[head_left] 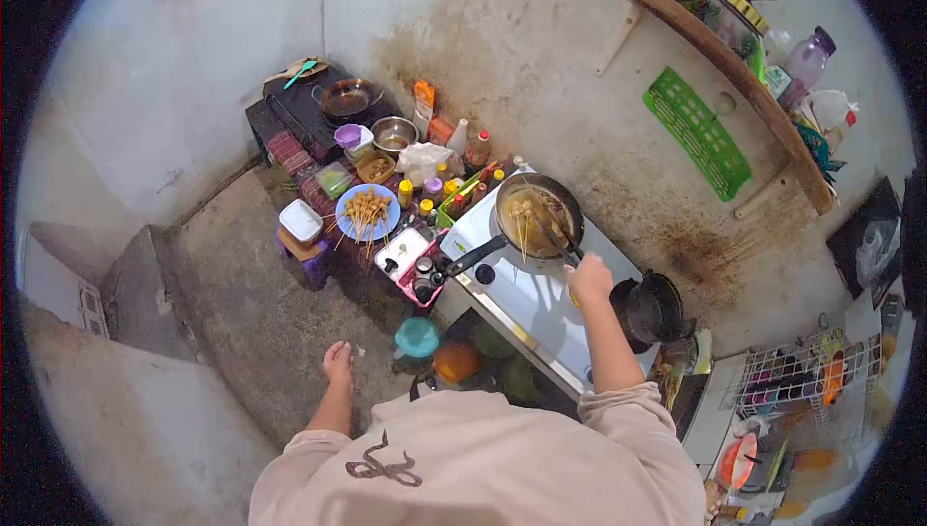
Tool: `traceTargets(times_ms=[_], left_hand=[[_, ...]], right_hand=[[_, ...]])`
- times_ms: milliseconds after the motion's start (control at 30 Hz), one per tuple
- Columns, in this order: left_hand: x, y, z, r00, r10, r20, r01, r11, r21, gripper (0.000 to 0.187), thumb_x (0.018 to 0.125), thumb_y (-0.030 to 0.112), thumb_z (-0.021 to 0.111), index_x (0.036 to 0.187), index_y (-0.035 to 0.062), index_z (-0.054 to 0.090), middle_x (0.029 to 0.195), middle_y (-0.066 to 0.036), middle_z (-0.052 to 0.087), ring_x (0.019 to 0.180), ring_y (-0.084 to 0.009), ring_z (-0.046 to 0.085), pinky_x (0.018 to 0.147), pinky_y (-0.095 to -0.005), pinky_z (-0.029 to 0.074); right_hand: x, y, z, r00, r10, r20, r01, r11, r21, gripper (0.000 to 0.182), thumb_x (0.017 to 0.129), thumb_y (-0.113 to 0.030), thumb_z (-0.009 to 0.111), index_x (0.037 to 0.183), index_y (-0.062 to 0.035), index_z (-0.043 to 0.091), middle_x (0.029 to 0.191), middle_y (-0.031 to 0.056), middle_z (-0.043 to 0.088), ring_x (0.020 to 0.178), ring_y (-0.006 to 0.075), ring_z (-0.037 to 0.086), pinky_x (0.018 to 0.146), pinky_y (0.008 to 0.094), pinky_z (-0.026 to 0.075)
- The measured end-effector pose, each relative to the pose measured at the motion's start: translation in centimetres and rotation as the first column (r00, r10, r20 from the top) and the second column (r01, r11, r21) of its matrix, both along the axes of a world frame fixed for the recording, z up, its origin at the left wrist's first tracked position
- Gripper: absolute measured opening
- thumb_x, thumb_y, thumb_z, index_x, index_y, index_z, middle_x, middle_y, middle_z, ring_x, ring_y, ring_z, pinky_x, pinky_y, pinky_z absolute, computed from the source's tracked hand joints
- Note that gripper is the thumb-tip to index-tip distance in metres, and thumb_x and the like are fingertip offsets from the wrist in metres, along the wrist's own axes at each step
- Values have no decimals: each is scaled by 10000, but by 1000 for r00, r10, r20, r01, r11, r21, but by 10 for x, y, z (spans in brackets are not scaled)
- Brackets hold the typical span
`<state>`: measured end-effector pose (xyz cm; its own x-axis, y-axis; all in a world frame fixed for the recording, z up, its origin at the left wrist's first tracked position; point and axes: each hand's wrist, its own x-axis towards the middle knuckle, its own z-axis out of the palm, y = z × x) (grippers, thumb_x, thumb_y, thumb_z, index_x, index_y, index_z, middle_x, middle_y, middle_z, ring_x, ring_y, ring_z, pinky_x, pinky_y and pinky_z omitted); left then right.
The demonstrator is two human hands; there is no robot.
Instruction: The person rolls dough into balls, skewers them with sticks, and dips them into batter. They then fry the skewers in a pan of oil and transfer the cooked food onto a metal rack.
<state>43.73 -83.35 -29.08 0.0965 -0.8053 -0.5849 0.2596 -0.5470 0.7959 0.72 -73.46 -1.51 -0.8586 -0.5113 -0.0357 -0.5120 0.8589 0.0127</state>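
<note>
My right hand (590, 280) is closed around the handle of dark tongs (564, 244), whose ends reach into a frying pan (539, 265) on the white stove (560, 318). Several skewers (522, 222) lie in the pan, in brownish liquid. The pan's black handle points to the lower left. My left hand (338, 362) hangs over the floor, away from the stove, with its fingers curled in. A tiny pale speck shows beside it; whether the fingers hold anything is too small to tell.
Left of the stove, a blue plate (368, 213) bears several skewers near sauce bottles (406, 193), a metal bowl (395, 133) and a pink basket (410, 265). A black pot (654, 310) stands at the stove's right end. Above it, a wooden shelf (734, 72) juts from the wall.
</note>
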Motion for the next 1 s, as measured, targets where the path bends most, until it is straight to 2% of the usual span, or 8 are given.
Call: traceTargets(times_ms=[167, 300, 467, 600, 700, 800, 900, 1000], left_hand=[[9, 7, -2, 1000, -8, 17, 8, 1000, 23, 230, 736, 109, 612, 945, 71, 525, 754, -3, 545, 531, -77, 464, 456, -190, 376], [21, 2, -15, 1000, 7, 28, -8, 1000, 22, 240, 738, 101, 607, 963, 71, 527, 764, 0, 551, 535, -80, 473, 454, -192, 377], [36, -6, -46, 999, 38, -8, -38, 999, 4, 253, 732, 102, 614, 964, 66, 521, 790, -11, 561, 576, -87, 499, 462, -192, 379], [35, -7, -28, 1000, -12, 29, 10, 999, 52, 254, 731, 107, 614, 963, 61, 519, 794, -11, 560, 594, -88, 500, 470, -192, 381], [30, -10, -26, 999, 30, -20, -29, 998, 47, 250, 734, 114, 611, 960, 63, 518, 770, -5, 553, 556, -85, 484, 457, -189, 374], [18, -14, -11, 998, 29, 55, -32, 998, 51, 228, 737, 122, 608, 941, 71, 520, 748, 1, 545, 543, -82, 472, 447, -186, 361], [14, -25, -40, 998, 21, -54, -20, 999, 34, 232, 731, 131, 617, 940, 86, 527, 732, 7, 541, 525, -79, 464, 431, -186, 345], [7, -29, -42, 998, -54, 12, 54, 998, 18, 244, 722, 139, 630, 943, 98, 534, 733, 14, 543, 541, -75, 467, 430, -187, 340]], right_hand=[[18, -41, -9, 997, 48, 57, -50, 998, 34, 407, 703, -353, 627, 941, -36, 533, 972, 144, 558, 898, 302, 557, 737, 374, 464], [3, -57, -29, 1000, -14, 12, 14, 1000, 18, 403, 705, -348, 629, 963, -53, 535, 999, 132, 553, 903, 297, 561, 728, 369, 470], [6, -46, -13, 995, -28, 91, 23, 998, 57, 424, 688, -362, 637, 940, -33, 543, 990, 140, 562, 912, 293, 558, 744, 361, 464], [14, -34, 5, 986, -32, 164, 23, 998, 51, 433, 680, -377, 641, 917, -25, 555, 987, 153, 565, 916, 300, 556, 742, 360, 463], [16, -29, 4, 991, -51, 128, 51, 999, 4, 436, 686, -380, 633, 930, -30, 547, 981, 159, 563, 907, 317, 551, 745, 381, 456], [27, -29, 9, 997, -30, 76, 28, 999, 26, 427, 691, -363, 630, 940, -30, 532, 982, 156, 553, 886, 322, 557, 729, 389, 460], [22, -28, -9, 999, 45, 23, -47, 996, 77, 414, 694, -350, 627, 937, -33, 522, 986, 156, 542, 871, 324, 561, 718, 391, 464], [10, -29, -22, 999, 49, 13, -50, 997, 62, 373, 691, -316, 641, 891, -13, 557, 959, 173, 562, 858, 308, 572, 705, 385, 470]])
